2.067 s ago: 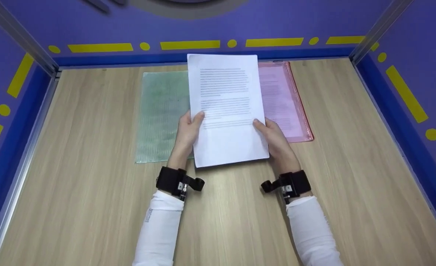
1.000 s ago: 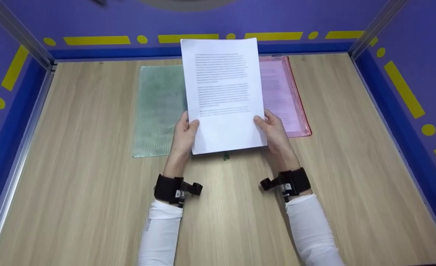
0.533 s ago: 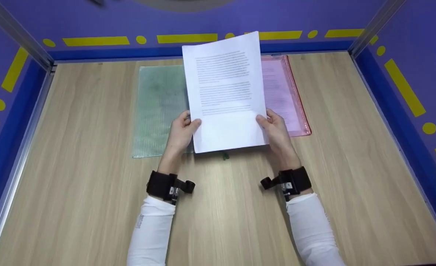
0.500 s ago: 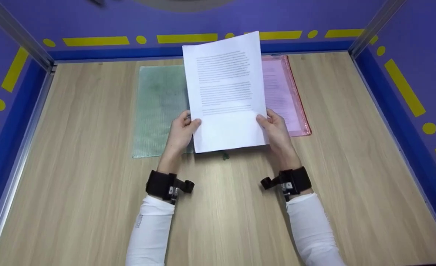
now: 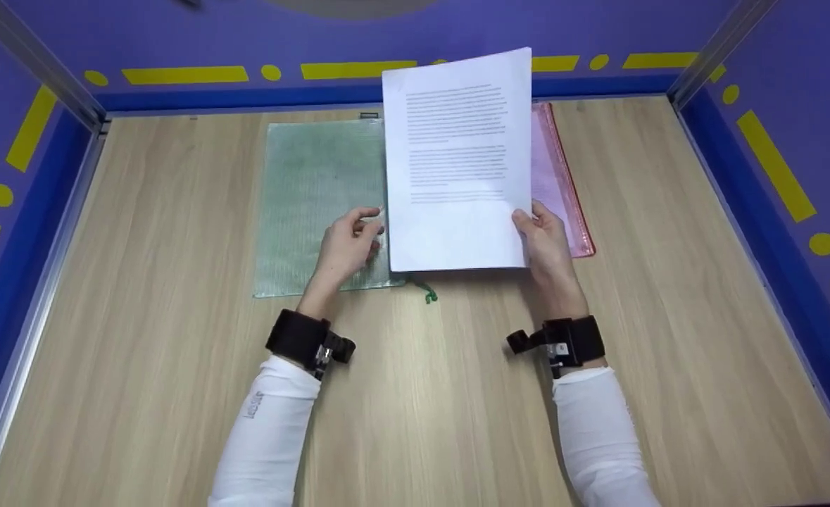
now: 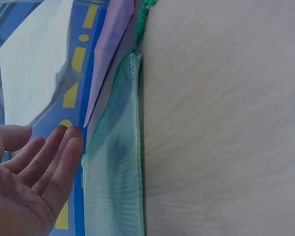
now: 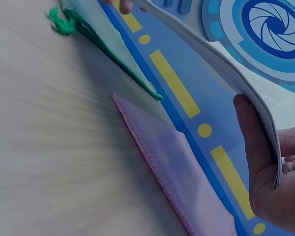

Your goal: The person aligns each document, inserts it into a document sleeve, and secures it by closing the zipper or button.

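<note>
A stack of printed paper (image 5: 457, 162) is held up above the table, tilted towards the head camera. My right hand (image 5: 547, 243) grips its right edge near the bottom, thumb on the front and fingers behind; in the right wrist view the paper (image 7: 226, 64) bends between them. My left hand (image 5: 348, 243) is just off the stack's left edge, fingers loosely bent and holding nothing. Below the left hand a green mesh zip pouch (image 5: 316, 190) lies on the table. A pink zip pouch (image 5: 559, 190) lies mostly hidden behind the paper.
A green cord pull (image 5: 429, 292) sticks out from the green pouch's front right corner. The wooden table (image 5: 140, 317) ends at purple and blue panels (image 5: 196, 42) at the back and sides. A small dark clip-like piece (image 5: 369, 115) shows at the green pouch's top edge.
My left hand has let go of the paper's left edge. The right hand has carried the stack to the right and slightly up, uncovering more of the green pouch and its cord.
</note>
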`<state>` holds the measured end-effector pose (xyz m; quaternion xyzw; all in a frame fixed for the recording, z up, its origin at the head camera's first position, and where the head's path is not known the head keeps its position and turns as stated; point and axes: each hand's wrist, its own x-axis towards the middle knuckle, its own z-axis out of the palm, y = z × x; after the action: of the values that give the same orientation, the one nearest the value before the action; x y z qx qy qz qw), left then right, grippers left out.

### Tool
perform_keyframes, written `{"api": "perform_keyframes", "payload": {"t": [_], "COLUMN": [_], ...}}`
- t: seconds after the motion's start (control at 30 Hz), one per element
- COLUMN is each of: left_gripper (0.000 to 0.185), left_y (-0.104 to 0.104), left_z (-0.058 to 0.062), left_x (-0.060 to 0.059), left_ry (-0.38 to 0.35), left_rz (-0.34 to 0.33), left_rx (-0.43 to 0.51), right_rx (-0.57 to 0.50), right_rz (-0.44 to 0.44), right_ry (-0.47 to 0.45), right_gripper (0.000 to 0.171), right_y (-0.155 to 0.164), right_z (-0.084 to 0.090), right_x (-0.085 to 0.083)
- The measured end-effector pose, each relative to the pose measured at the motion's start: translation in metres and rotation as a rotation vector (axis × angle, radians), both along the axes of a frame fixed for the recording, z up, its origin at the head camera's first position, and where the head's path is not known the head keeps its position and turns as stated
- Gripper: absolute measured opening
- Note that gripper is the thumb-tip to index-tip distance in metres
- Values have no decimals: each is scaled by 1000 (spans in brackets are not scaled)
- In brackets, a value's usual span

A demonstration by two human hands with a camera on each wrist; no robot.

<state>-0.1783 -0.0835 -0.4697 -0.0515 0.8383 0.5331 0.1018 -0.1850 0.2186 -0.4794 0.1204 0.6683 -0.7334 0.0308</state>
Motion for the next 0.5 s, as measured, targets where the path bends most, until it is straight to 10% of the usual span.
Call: {"api": "perform_keyframes", "payload": {"t": [0.5], "left_gripper": [46], "left_y": [31], "left_z": [-9], "left_x": [-8], "left_ry": [66], "left_rz": [-144], "left_rx": [-583], "right_rx": [-60], "right_rz": [-123], "right_ry": [-17], "right_gripper": [43], "right_y": [22], "right_z": [0], "right_x": [-3]}}
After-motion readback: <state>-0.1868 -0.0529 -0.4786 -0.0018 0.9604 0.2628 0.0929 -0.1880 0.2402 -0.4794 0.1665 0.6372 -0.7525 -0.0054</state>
